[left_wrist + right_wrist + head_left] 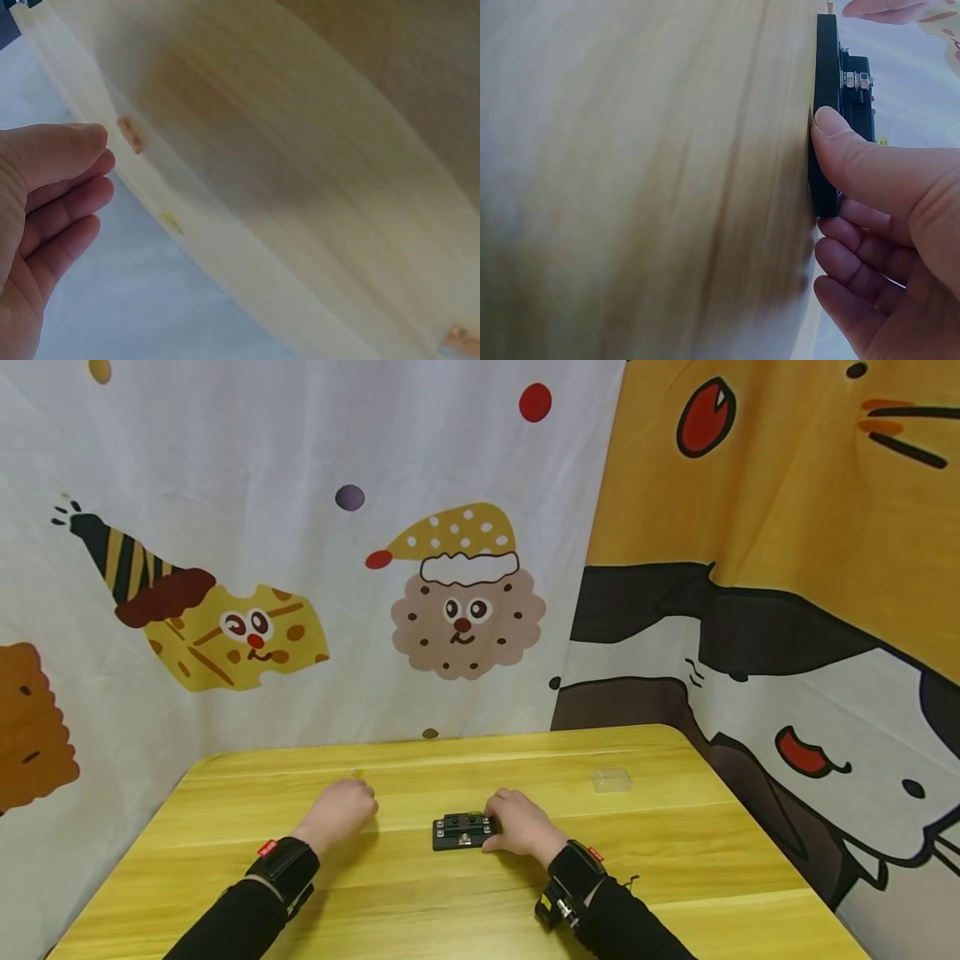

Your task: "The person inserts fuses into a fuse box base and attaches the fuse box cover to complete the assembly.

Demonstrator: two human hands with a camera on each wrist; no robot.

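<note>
A small black terminal block [457, 832] with metal screws lies flat near the middle of the yellow wooden table [420, 902]. My right hand [517, 825] grips its right end. In the right wrist view the thumb [840, 139] presses on the block's base edge [826, 67] and the other fingers curl beside it. My left hand [341, 810] rests on the table left of the block and apart from it, fingers loosely curled and holding nothing [52, 187]. A tiny yellow piece [357, 772] lies just beyond it, with a small orange piece [130, 135] nearby.
A small clear plastic cover [611, 780] lies on the table at the back right. Printed cartoon cloth hangs close behind the table and along its right side. Another orange bit [459, 341] shows at the corner of the left wrist view.
</note>
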